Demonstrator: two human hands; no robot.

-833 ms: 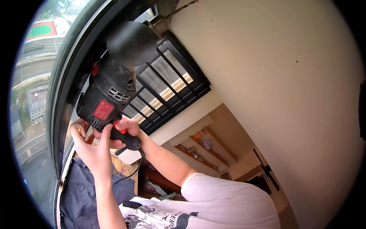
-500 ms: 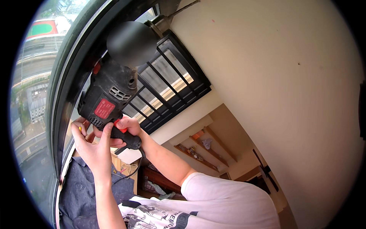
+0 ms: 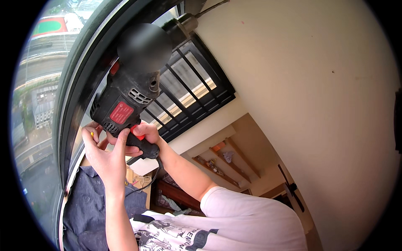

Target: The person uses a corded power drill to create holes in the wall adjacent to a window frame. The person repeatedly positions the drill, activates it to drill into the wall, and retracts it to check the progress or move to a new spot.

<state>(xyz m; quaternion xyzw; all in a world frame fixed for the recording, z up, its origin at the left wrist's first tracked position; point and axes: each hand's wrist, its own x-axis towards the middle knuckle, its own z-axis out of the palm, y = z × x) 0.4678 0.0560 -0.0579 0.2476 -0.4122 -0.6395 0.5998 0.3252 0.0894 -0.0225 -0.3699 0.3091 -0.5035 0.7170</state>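
A black hammer drill with a red label is held up by both my hands, its long bit pointing to the upper right over the beige wall. Whether the bit's tip touches the wall I cannot tell. My right hand is wrapped round the rear handle, beside the red trigger. Against the lower end of the motor housing, my left hand supports the drill with curled fingers. A small yellow piece shows among the left fingers, its kind unclear. A blurred round patch hides the drill's front part.
Along the left runs a dark window frame with streets far below. Black railing bars stand behind the drill. A power cord hangs from the handle, near a dark cloth. Wooden shelves are farther back.
The drill and both my hands have shifted slightly to the right in the picture, with the bit moving right along the wall. My grip looks the same.
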